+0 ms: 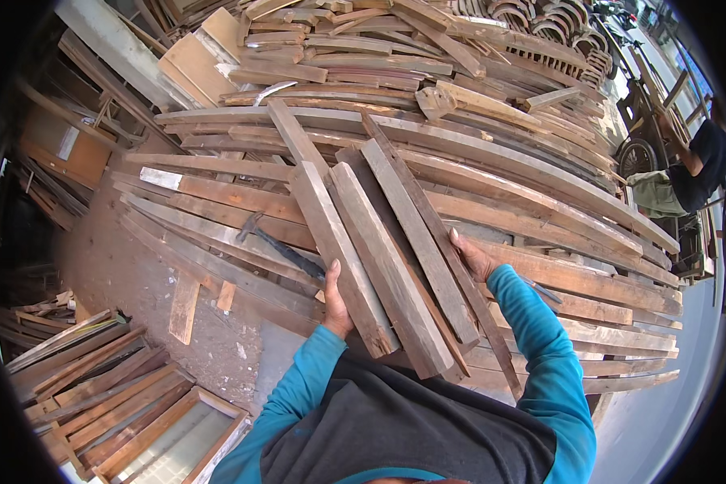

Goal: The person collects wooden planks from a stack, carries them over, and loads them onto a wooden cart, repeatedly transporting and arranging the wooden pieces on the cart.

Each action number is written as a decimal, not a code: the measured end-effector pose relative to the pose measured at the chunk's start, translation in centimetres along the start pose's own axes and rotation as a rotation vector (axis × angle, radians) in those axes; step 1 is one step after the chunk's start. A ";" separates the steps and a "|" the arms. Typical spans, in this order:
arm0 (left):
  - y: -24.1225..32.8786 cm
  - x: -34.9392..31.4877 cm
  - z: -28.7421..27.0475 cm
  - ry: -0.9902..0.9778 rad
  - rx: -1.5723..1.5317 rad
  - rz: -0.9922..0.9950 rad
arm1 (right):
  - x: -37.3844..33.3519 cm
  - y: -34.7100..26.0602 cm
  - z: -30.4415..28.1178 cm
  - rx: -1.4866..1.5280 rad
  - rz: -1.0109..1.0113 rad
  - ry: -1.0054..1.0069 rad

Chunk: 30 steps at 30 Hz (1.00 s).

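Between my two hands is a bundle of several short wooden beams (383, 270), tilted with their near ends close to my body. My left hand (336, 305) is closed against the bundle's left side, thumb up along the outermost beam. On the opposite side my right hand (473, 256) presses a thin dark strip (436, 218) against the others. Both palms and most fingers are hidden behind the wood. Left of the bundle, a claw hammer (278, 248) with a dark handle lies across long planks (242, 198). Part of a dark metal tool (543, 292) shows beside my right forearm.
Stacked timber (347, 60) rises beyond the long planks. Wooden frames (169, 436) lie at the lower left, and offcuts (185, 309) rest by the concrete floor (133, 266). At the far right are another person (698, 165) and a spoked wheel (637, 157).
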State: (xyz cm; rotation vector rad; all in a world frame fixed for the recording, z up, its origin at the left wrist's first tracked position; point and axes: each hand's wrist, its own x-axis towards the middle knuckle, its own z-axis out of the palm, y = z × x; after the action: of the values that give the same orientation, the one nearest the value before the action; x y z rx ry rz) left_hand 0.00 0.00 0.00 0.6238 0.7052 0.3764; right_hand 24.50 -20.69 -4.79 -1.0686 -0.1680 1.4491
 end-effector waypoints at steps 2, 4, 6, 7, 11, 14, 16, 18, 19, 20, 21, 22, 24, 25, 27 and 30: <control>-0.1 -0.7 0.0 -0.018 0.002 -0.022 | -1.4 0.2 0.5 0.044 0.024 0.055; -0.1 -0.8 -0.2 -0.040 0.020 -0.045 | -1.3 0.5 0.3 0.031 0.054 0.062; 0.3 -0.7 -0.6 -0.074 0.045 -0.056 | -0.3 1.3 0.0 -0.037 0.071 0.044; 0.9 0.3 -1.1 -0.105 0.039 -0.037 | 0.7 0.7 0.5 -0.040 0.036 0.045; 0.7 -0.6 -0.4 -0.135 0.021 0.040 | -1.3 0.1 1.8 -0.159 -0.038 0.079; 1.1 -4.3 -1.0 -0.110 -0.012 -0.009 | -6.0 1.0 5.4 -0.003 -0.026 0.102; 1.3 -4.0 -1.1 -0.145 -0.065 -0.031 | -6.3 1.2 7.2 0.004 -0.081 0.150; 0.8 -3.7 -1.4 -0.149 0.009 -0.027 | -7.0 2.6 7.4 0.002 -0.128 0.166; 0.6 -4.0 -1.8 -0.172 0.024 -0.058 | -6.7 4.1 6.5 -0.034 -0.168 0.165; 0.6 -4.3 -2.3 -0.163 0.029 -0.051 | -6.4 5.6 5.6 -0.074 -0.201 0.158; 0.5 -4.5 -3.0 -0.151 0.040 -0.048 | -6.7 5.6 7.3 -0.017 -0.197 0.121; 1.2 -5.3 -3.5 -0.156 0.013 -0.041 | -6.8 6.2 8.3 0.012 -0.168 0.132; 2.2 -4.9 -4.7 -0.174 0.030 -0.041 | -6.9 5.5 10.2 0.063 -0.085 0.147; 2.8 -5.0 -5.9 -0.174 0.048 -0.038 | -7.7 5.1 12.3 0.096 -0.021 0.147; 2.9 -6.5 -7.4 -0.216 0.052 -0.087 | -9.4 6.1 14.2 0.039 -0.074 0.201; 3.9 -10.2 -7.7 -0.200 0.130 -0.088 | -13.7 7.7 18.4 -0.025 -0.157 0.245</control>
State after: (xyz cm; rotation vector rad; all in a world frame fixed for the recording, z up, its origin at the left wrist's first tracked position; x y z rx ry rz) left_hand -13.06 0.75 2.87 0.7393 0.5658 0.1846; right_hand 3.92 -25.12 7.05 -1.2157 -0.0926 1.1681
